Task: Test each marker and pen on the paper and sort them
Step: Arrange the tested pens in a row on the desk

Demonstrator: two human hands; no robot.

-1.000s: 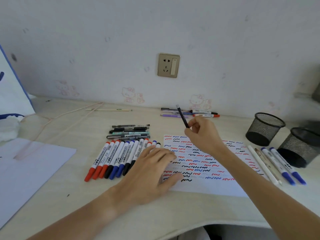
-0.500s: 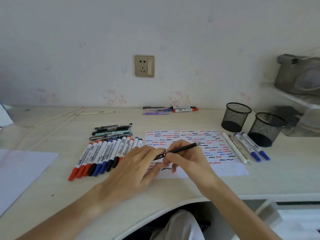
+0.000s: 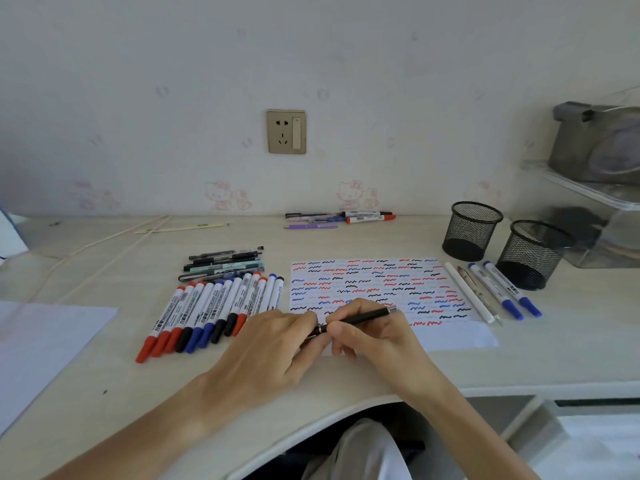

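At the far left of the desk (image 3: pixel 104 368) I saw a blank white sheet (image 3: pixel 41 344) lying flat; to its right a row of whiteboard markers (image 3: pixel 214 311) lay side by side, caps in red, black and blue toward me and their long axes slanting up to the right; just behind them a small stack of dark pens (image 3: pixel 225 263) lay almost crosswise. My left hand (image 3: pixel 270 355) rested on the desk at the near left corner of the test paper (image 3: pixel 381 289), fingers curled, its fingertips pinching the near end of the black pen (image 3: pixel 356 320); my right hand (image 3: pixel 377 336) gripped the same pen at its middle between thumb and forefinger. The pen sat low over the paper's near edge, its long axis running left to right and rising slightly, the silver-tipped end pointing right and away from me; whether the cap was on I could not tell. The paper carried rows of red, blue and black squiggles; against the wall behind it lay a few more pens (image 3: pixel 337 219). Right of the paper four pens and markers (image 3: pixel 495 292) lay parallel, two with blue caps toward me; beyond them stood two black mesh cups (image 3: pixel 472 230), upright.
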